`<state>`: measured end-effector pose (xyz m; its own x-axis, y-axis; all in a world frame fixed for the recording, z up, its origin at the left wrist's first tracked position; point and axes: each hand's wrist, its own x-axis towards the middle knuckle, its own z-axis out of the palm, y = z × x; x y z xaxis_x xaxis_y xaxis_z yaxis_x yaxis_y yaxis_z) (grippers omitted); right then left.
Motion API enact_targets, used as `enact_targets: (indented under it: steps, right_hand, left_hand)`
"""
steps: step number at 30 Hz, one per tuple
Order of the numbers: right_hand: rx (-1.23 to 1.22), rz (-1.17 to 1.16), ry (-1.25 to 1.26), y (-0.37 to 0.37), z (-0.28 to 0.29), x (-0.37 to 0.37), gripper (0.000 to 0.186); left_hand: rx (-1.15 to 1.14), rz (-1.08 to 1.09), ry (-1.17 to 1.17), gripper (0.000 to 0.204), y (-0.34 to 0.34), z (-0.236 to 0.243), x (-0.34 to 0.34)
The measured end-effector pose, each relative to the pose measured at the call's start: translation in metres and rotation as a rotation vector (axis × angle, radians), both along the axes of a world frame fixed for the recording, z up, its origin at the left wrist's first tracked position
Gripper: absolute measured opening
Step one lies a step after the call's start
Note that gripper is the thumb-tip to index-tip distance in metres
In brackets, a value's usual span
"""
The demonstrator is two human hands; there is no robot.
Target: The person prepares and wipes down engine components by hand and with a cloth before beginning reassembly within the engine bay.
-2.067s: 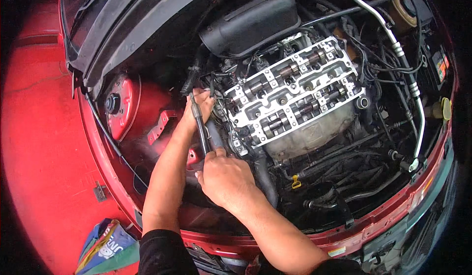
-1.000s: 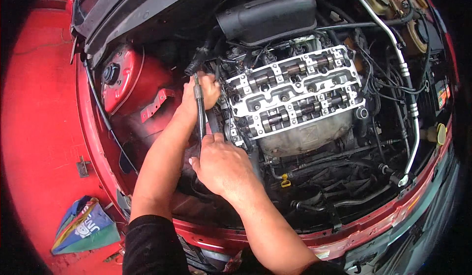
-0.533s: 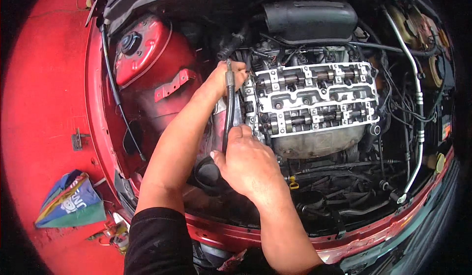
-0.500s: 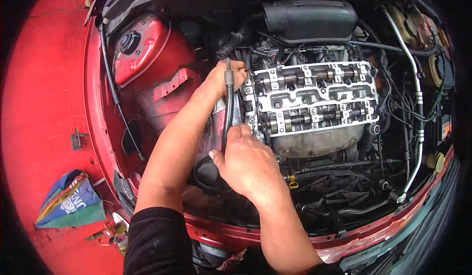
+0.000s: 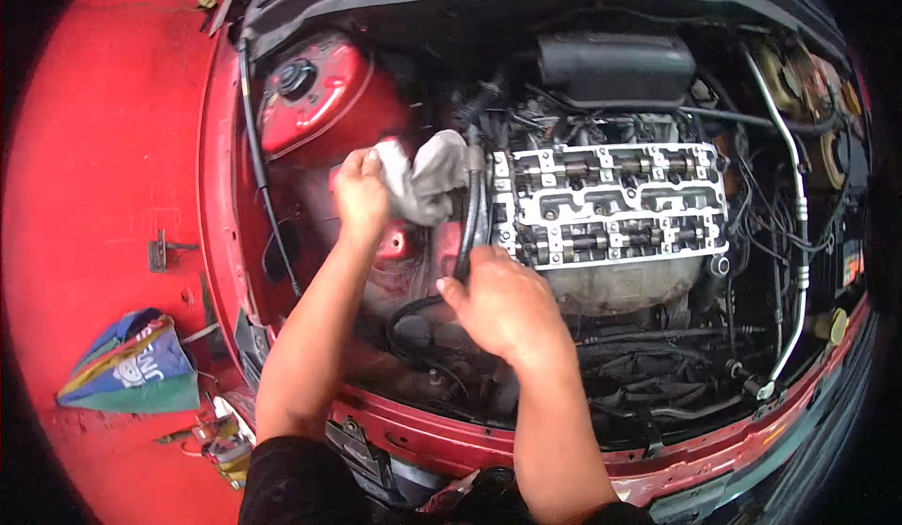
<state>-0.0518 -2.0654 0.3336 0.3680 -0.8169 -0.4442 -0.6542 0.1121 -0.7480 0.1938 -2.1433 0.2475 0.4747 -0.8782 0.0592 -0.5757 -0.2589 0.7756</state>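
My left hand (image 5: 363,196) is closed on a greyish-white rag (image 5: 427,177), which hangs out loosely to the right of the fingers. The rag's far side lies close to a black hose (image 5: 470,215) with a metal collar near its upper end. Lower on that hose, my right hand (image 5: 512,304) is wrapped round it, thumb to the left. Immediately right of the hose lies the uncovered top of an engine (image 5: 620,206), its camshafts and bright metal frame showing.
A red strut tower (image 5: 329,102) rises at the far left of the engine bay. Behind the engine is a black cylindrical housing (image 5: 615,69). A pale metal pipe (image 5: 797,206) runs down the right side. On the red floor lies a colourful printed bag or cloth (image 5: 136,365).
My left hand has come off the hose's upper end and moved left, now holding the rag. My right hand still grips the hose. The view has shifted slightly.
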Motion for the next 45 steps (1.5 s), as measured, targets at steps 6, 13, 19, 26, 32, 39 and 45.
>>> enact_targets:
  steps: [6,13,19,26,32,39,45]
  right_hand:
    - [0.298,0.189,-0.535,-0.004,0.009,0.006,0.068]
    - [0.096,0.449,-0.523,0.007,0.026,0.016,0.031]
    - [0.005,0.217,-0.558,0.011,0.025,0.024,0.052]
    - [-0.468,-0.095,-0.491,0.014,0.026,0.020,0.046]
    - [-0.385,-0.362,-1.121,0.031,0.053,0.011,0.025]
    - [-0.358,-0.546,-1.025,0.110,0.095,-0.061,0.029]
    - [-0.613,-0.466,-0.780,0.161,0.090,-0.139,0.019]
  left_hand:
    - [-0.137,0.156,0.304,0.024,0.112,0.132,-0.016]
    - [0.036,-0.426,-0.171,0.034,0.214,0.173,-0.070]
    - [0.349,-0.164,-0.279,0.040,0.267,0.117,-0.022]
    - [0.182,-0.226,-0.711,0.035,0.275,0.099,-0.022]
    - [0.137,-0.199,-0.740,0.031,0.273,0.096,-0.023]
    - [0.054,-0.170,-0.745,0.028,0.273,0.090,-0.022]
    - [0.185,-0.117,-0.567,0.034,0.272,0.102,-0.028]
